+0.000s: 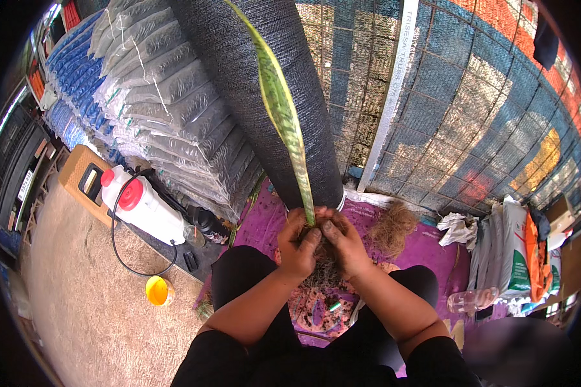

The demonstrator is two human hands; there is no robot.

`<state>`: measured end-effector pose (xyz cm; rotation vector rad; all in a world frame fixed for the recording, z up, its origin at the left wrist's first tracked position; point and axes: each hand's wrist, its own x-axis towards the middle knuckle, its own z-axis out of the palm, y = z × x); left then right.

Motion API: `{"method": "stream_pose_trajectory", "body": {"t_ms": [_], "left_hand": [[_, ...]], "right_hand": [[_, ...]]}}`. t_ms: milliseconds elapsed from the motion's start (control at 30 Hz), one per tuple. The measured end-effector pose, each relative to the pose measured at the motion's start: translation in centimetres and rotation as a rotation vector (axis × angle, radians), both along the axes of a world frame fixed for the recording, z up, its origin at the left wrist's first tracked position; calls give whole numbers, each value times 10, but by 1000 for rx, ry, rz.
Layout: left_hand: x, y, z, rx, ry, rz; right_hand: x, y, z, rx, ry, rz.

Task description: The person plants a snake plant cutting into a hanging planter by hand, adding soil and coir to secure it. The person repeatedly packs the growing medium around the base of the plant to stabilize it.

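Observation:
A snake plant (pixel 281 96) with one long, yellow-edged, mottled green leaf stands upright before me. My left hand (pixel 296 244) and my right hand (pixel 343 242) close around its base from either side, thumbs towards me. Below my hands hangs a mass of fine roots or fibre (pixel 322 273); the fingers hide its upper part. Dark soil crumbs lie under it on a patterned pink mat (pixel 314 317), beside a small green-and-white object (pixel 335 306). To the right of my right hand, a clump of brown coconut fibre (pixel 394 230) rests on the purple sheet (pixel 428 246).
A large black netting roll (pixel 252 87) leans ahead, beside stacked plastic bags (pixel 174 101). At left stand a white sprayer (pixel 148 208) with red caps and a yellow tub (pixel 158 291). Wire mesh (pixel 445 121) rises ahead right; a clear bottle (pixel 464 301) and filled sacks (pixel 513 246) lie right.

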<state>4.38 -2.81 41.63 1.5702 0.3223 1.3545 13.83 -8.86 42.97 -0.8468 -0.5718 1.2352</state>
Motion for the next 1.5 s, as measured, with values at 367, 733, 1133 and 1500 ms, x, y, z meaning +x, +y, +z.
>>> {"method": "stream_pose_trajectory", "body": {"t_ms": [367, 733, 1133, 1500], "left_hand": [[6, -1, 5, 223, 160, 168], [20, 14, -4, -152, -53, -130], [24, 5, -16, -187, -96, -185], [17, 5, -15, -190, 16, -118]], "right_hand": [[11, -3, -14, 16, -156, 119], [11, 7, -9, 41, -357, -125], [6, 1, -19, 185, -504, -78], [13, 4, -18, 126, 37, 146]]}}
